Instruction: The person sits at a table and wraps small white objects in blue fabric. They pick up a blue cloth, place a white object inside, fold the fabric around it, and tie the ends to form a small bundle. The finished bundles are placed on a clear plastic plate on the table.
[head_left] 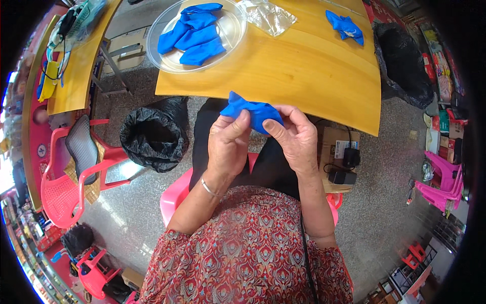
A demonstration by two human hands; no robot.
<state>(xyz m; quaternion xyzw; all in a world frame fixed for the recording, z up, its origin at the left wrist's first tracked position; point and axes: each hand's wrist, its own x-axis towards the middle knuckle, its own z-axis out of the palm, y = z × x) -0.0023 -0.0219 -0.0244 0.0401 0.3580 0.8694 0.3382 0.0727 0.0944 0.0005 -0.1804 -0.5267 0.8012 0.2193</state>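
Observation:
Just off the near edge of the yellow table [298, 76], both hands pinch a small piece of blue fabric [259, 112] over my lap. My left hand [228, 144] has its thumb pressed on the left part, and my right hand [297, 141] grips the right end between thumb and fingers. A pointed corner of the fabric sticks up at the left. Several similar blue pieces [200, 38] lie in a round transparent plastic tub [235, 48] at the table's far left. One more crumpled blue piece [345, 26], with something white on it, lies at the far right.
A transparent plastic bag [268, 17] lies beside the tub. Black-bag-lined bins stand left [154, 134] and right [402, 63] of the table. A red chair [63, 187] is at the left. A cardboard box [334, 142] with black devices sits under the table's right side.

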